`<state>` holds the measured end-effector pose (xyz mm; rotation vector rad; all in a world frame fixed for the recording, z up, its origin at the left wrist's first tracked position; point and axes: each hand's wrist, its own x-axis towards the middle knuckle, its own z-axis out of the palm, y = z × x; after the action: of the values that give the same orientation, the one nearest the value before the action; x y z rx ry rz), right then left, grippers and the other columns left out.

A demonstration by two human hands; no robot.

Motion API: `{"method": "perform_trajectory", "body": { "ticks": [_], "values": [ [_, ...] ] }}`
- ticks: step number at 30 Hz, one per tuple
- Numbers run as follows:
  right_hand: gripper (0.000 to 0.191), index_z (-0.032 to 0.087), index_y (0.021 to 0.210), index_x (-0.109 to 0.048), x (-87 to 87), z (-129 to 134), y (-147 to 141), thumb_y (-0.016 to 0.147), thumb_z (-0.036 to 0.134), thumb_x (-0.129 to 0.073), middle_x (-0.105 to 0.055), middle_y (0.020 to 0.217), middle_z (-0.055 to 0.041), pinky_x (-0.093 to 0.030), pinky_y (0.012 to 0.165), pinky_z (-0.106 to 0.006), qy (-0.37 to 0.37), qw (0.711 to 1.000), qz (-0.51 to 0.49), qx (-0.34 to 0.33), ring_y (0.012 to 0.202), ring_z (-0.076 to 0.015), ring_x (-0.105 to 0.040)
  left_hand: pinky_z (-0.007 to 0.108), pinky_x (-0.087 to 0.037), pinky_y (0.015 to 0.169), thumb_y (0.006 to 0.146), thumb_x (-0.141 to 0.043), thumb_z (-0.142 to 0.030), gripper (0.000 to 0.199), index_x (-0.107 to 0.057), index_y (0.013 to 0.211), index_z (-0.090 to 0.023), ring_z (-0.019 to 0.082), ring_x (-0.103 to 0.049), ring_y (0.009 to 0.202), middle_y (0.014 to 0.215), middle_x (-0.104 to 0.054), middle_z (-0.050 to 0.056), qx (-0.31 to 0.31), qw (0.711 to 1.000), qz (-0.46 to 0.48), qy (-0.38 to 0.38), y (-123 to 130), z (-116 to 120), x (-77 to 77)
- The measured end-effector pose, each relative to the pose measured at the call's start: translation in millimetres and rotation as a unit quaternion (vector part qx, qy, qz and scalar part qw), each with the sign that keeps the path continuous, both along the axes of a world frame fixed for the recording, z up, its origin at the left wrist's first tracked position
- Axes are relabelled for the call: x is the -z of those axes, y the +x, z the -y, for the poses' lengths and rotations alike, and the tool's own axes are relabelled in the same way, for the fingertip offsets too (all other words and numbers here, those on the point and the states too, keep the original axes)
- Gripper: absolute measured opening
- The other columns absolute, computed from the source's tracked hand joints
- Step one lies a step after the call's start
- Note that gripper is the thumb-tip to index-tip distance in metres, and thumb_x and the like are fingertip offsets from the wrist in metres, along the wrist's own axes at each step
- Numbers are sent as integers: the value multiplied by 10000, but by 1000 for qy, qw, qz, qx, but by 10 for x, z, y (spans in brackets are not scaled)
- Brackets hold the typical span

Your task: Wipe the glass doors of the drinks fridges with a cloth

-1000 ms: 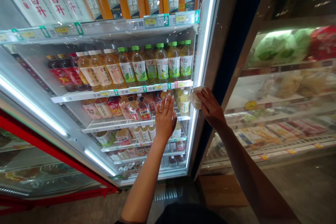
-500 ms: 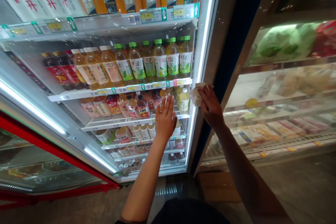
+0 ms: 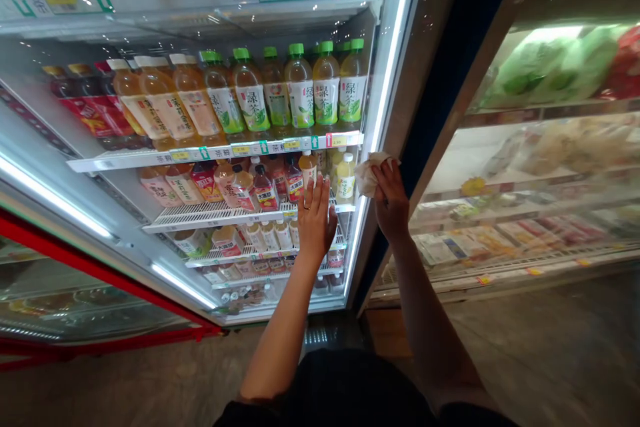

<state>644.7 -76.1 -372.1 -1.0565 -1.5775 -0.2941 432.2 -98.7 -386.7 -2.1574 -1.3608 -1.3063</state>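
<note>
- Pale cloth [image 3: 367, 177]: at the right frame of the drinks refrigerator [image 3: 404, 90], just right of a pale-yellow bottle [image 3: 345, 178]; the right hand [image 3: 393, 203] bears on it, fingers bent together over the fabric.
- Left hand [image 3: 317, 220]: raised left of the cloth, seemingly flat on the refrigerator's front; fingers straight, slightly apart, thumb standing off, nothing held.
- Change: the view has drawn closer, and the cloth lies slightly lower against the shelf edge [image 3: 220, 155] than half a second ago, which suggests a downward pass.
- Refrigerator contents: green-capped tea bottles [image 3: 301, 100] at right, white-capped amber bottles [image 3: 167, 107] left of them.
- Display case [image 3: 517, 276], far right: green packages [image 3: 540, 63], blurred.
</note>
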Motion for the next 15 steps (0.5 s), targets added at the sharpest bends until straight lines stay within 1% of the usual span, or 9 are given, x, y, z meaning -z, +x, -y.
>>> {"method": "perform_trajectory", "body": {
  "ticks": [4, 7, 11, 15],
  "values": [
    [529, 350, 1601, -571, 101, 38, 34, 1113, 222, -413, -533, 1704, -8, -390, 1338, -586, 3, 1000, -8, -14, 1656, -251, -370, 536, -268, 1390, 1066, -452, -153, 784, -141, 1778, -256, 253, -222, 1701, 1796, -354, 85, -15, 1000, 18, 3, 67, 34, 118],
    [534, 364, 1620, -543, 135, 40, 52, 1122, 230, -406, -505, 1724, 0, -356, 1356, -584, -10, 1000, -23, -6, 1670, -246, -335, 522, -256, 1395, 1080, -439, -173, 745, -177, 1772, -256, 242, -218, 1702, 1796, -357, 83, -17, 1000, 19, -1, 87, 53, 150],
    [553, 349, 1637, -521, 95, 36, 55, 1116, 211, -401, -495, 1731, -7, -333, 1366, -592, -19, 1000, -4, -18, 1681, -243, -306, 515, -238, 1399, 1103, -413, -203, 723, -153, 1776, -250, 235, -176, 1709, 1807, -334, 82, -11, 1000, 21, -2, 87, 64, 98],
    [546, 350, 1613, -556, 76, 79, 119, 1108, 205, -408, -547, 1694, 1, -345, 1366, -586, -36, 999, 23, -33, 1672, -235, -334, 508, -209, 1405, 1120, -401, -232, 724, -107, 1782, -258, 221, -132, 1715, 1818, -306, 80, -2, 1000, 28, 3, 104, 77, 9]
  ]
}}
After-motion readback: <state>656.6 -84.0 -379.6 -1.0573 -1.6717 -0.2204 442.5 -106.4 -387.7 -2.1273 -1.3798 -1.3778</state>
